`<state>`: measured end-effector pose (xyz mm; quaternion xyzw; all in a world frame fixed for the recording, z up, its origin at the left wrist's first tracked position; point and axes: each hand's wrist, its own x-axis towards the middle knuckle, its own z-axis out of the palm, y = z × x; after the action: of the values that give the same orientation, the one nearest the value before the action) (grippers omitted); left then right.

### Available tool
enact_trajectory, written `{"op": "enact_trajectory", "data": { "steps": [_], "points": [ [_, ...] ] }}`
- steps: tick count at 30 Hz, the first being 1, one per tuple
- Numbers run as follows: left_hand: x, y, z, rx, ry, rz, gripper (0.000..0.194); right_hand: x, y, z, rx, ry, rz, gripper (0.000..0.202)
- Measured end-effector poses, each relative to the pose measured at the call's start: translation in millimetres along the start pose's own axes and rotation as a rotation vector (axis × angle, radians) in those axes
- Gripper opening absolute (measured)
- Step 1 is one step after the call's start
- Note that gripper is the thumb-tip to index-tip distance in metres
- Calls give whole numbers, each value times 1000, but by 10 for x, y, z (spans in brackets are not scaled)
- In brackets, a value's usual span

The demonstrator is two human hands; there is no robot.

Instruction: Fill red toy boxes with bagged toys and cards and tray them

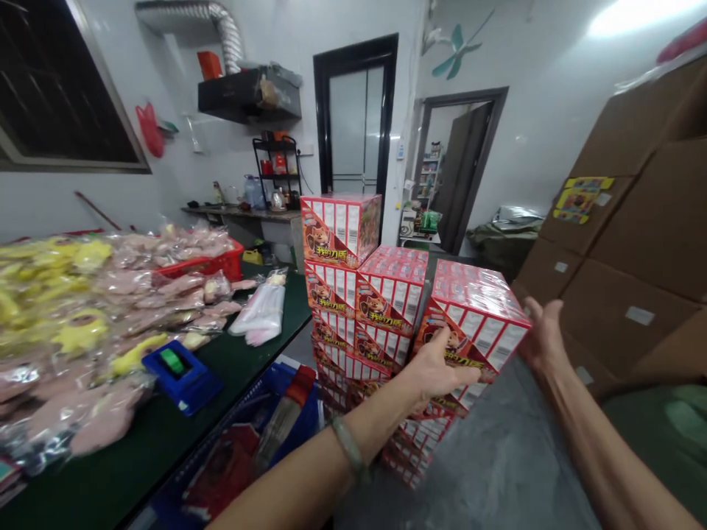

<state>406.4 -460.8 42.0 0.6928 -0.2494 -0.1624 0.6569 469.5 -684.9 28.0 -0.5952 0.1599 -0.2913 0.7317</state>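
Note:
Red-and-white cartons with a cartoon animal and yellow lettering stand stacked in columns on the floor. My left hand [439, 374], fingers spread and a pale green bangle [349, 445] on its wrist, is at the front face of the top carton [480, 298] of the right column. At that carton's right side is my right hand [544, 340], open with the thumb and fingers apart; whether either hand presses on the carton I cannot tell. To the left rise a middle column [389, 276] and a taller one with its top carton [336, 230].
A dark green table [243, 368] on the left bears bagged pink and yellow items, a blue tape dispenser [182, 377] and clear bags [261, 308]. Below its edge sits a blue crate [306, 412]. Large brown cardboard boxes [635, 243] are piled on the right. Two doors stand behind.

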Motion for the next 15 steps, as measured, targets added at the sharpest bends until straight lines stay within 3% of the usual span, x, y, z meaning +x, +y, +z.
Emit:
{"op": "enact_trajectory", "data": {
  "steps": [4, 10, 13, 15],
  "points": [
    [110, -56, -36, 116, 57, 74, 70, -293, 256, 84, 49, -134, 25, 72],
    [293, -232, -130, 182, 54, 92, 74, -69, 314, 320, -11, -148, -52, 72],
    [171, -327, -175, 203, 43, 64, 64, -57, 299, 282, -67, -137, -70, 72],
    [-64, -349, -259, 219, 42, 53, 53, -135, 270, 223, -121, -129, -83, 71]
  ]
}}
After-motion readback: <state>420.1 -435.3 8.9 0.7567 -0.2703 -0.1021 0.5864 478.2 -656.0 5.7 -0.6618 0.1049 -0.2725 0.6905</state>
